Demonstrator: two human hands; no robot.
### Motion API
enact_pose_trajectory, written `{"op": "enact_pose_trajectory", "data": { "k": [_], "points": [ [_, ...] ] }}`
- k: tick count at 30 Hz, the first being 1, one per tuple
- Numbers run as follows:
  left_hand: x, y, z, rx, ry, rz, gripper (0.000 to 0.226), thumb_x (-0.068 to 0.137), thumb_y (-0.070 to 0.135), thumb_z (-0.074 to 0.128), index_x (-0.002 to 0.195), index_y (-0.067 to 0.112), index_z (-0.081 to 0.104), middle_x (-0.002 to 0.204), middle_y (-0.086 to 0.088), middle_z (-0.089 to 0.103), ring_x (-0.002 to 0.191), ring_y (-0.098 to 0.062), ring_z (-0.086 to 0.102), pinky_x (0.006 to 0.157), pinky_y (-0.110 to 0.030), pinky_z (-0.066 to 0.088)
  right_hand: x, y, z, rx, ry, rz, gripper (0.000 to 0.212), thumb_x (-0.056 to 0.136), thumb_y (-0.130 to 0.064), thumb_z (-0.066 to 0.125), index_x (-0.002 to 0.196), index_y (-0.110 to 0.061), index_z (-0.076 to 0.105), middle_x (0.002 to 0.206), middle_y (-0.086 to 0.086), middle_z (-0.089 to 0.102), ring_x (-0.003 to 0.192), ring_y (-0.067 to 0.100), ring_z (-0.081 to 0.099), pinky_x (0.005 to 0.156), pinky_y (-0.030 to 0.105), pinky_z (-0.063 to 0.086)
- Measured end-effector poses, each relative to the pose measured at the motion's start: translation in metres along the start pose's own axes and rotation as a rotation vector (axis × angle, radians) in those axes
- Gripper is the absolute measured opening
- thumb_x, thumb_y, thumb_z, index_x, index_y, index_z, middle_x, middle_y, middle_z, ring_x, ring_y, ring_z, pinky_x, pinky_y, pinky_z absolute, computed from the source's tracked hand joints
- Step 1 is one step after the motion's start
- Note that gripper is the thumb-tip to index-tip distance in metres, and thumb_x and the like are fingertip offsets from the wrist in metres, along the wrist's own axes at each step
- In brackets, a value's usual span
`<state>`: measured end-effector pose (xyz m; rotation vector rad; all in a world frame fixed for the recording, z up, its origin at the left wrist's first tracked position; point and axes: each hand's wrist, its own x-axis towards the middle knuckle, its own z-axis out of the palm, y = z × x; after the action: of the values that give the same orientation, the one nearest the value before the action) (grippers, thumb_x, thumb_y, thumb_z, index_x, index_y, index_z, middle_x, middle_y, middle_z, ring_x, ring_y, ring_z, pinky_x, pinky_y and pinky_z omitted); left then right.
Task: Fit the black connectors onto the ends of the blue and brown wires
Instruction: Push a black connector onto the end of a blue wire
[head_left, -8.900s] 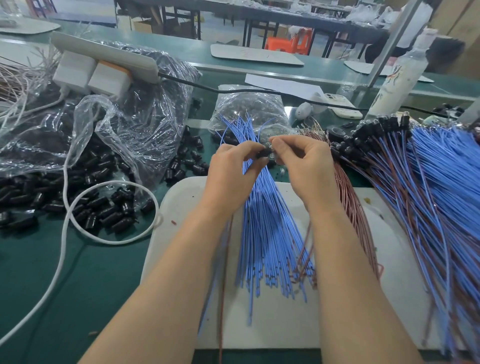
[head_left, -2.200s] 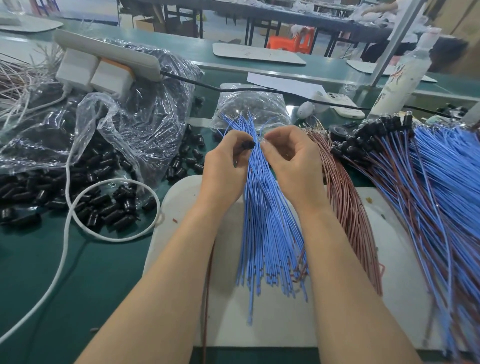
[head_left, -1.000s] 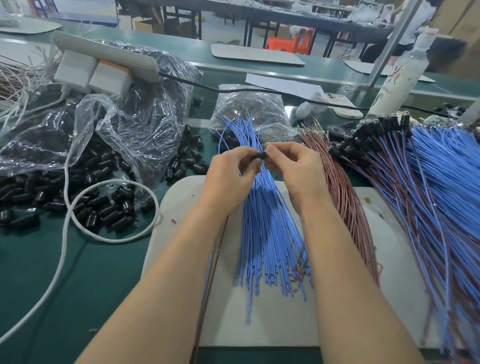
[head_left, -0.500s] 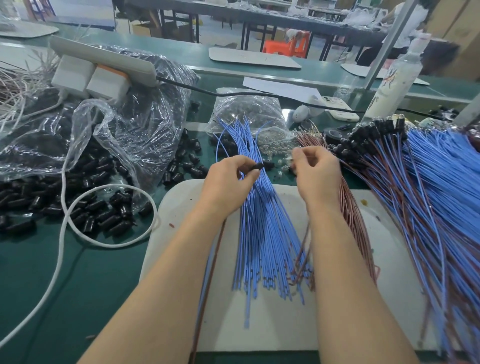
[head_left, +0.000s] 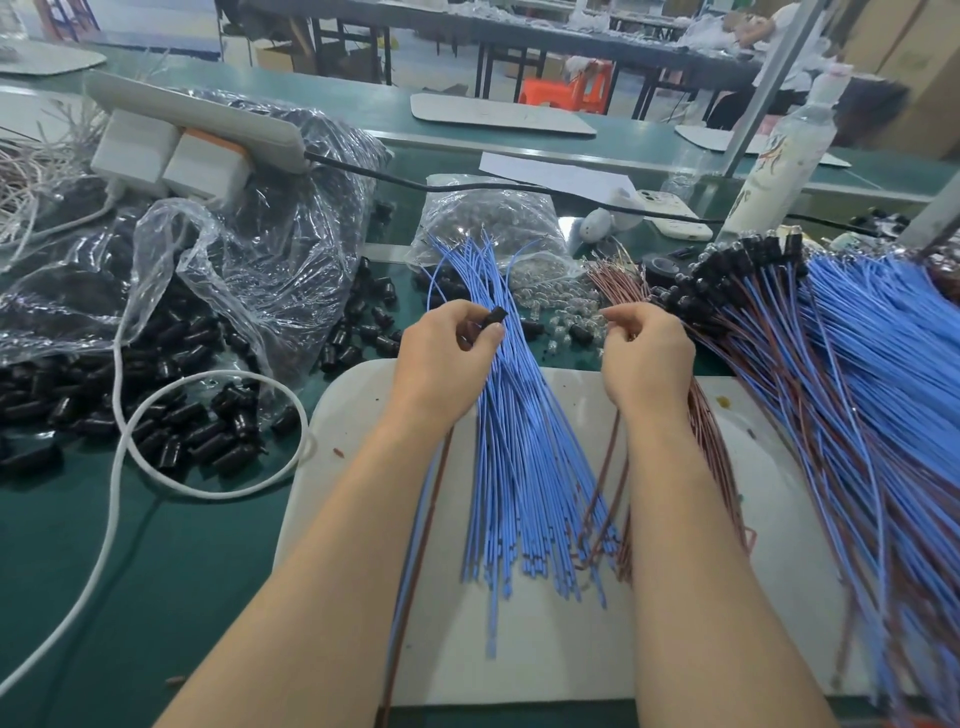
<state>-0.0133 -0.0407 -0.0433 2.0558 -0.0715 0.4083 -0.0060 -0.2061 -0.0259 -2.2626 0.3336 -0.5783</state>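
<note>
Black plastic showed between the fingers (head_left: 483, 335) of the left hand (head_left: 447, 364): they were curled, and the thumb and forefinger pinched one black connector (head_left: 494, 316) by its lower part, so that its top end stood free above the fingertips. This hand was held over the far part of the blue wires (head_left: 519, 467). One blue and one brown wire (head_left: 410, 561) ran from under this hand along the forearm to the near edge of the table (head_left: 208, 545).

The right hand (head_left: 649, 358) was apart from the left one, above the brown wires (head_left: 706, 431). Its fingers (head_left: 621, 313) were curled too, with the tips of thumb and forefinger almost together. Whether they held something small between them, I could not tell.

Both bundles lay on a white board (head_left: 519, 660) at the near edge of the table, spread like a fan. Small clear bulbs (head_left: 563, 318) lay just beyond the board, between the two hands. Many loose connectors (head_left: 182, 431) lay on the left side of the table, beside a clear plastic bag (head_left: 249, 249) and inside a loop of white cable (head_left: 120, 415). At the right edge was a heap of finished wires (head_left: 857, 374), their black ends (head_left: 727, 270) pointing to the far side.
</note>
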Motion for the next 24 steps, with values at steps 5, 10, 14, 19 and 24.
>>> {"op": "enact_pose_trajectory", "data": {
  "k": [5,10,14,19,24],
  "points": [
    [0.000,0.000,0.002,0.004,0.000,-0.005,0.005,0.090,0.022,0.062,0.090,0.018,0.064,0.068,0.013,0.056,0.067,-0.008,0.050,0.062,-0.007,0.037,-0.005,-0.004,0.007,-0.016,-0.019,-0.098,0.028,0.092,-0.004,0.047,0.106,-0.013,0.069,0.103,0.005,0.070,0.098,0.020,0.061,0.083,0.018,0.039],
    [0.001,0.002,0.003,-0.008,0.038,-0.006,0.009,0.090,0.021,0.062,0.094,0.015,0.066,0.068,0.014,0.055,0.065,-0.005,0.050,0.063,-0.011,0.037,-0.005,-0.011,0.022,-0.080,-0.108,-0.197,0.029,0.094,-0.007,0.045,0.112,-0.015,0.067,0.111,0.005,0.067,0.107,0.024,0.057,0.094,0.035,0.046],
    [0.000,0.002,0.005,-0.011,0.063,-0.009,0.012,0.090,0.020,0.062,0.097,0.012,0.067,0.068,0.013,0.055,0.065,-0.006,0.050,0.063,-0.013,0.036,0.006,-0.025,0.039,-0.231,-0.146,-0.180,0.032,0.097,-0.012,0.042,0.122,-0.020,0.061,0.124,0.005,0.061,0.117,0.027,0.049,0.100,0.044,0.040],
    [0.001,0.001,0.004,-0.022,0.089,-0.018,0.013,0.090,0.020,0.061,0.099,0.012,0.066,0.069,0.016,0.054,0.063,0.000,0.048,0.062,-0.003,0.035,0.018,-0.037,0.057,-0.378,-0.193,-0.063,0.029,0.098,-0.028,0.042,0.121,-0.030,0.061,0.131,0.003,0.055,0.125,0.031,0.037,0.101,0.045,0.029],
    [0.002,0.001,0.004,-0.026,0.089,-0.021,0.013,0.090,0.019,0.061,0.099,0.011,0.067,0.069,0.016,0.054,0.063,0.001,0.049,0.061,-0.002,0.034,0.024,-0.039,0.063,-0.564,-0.214,0.036,0.038,0.093,-0.029,0.042,0.126,-0.012,0.055,0.137,0.012,0.046,0.128,0.034,0.033,0.104,0.048,0.027]
  ]
}}
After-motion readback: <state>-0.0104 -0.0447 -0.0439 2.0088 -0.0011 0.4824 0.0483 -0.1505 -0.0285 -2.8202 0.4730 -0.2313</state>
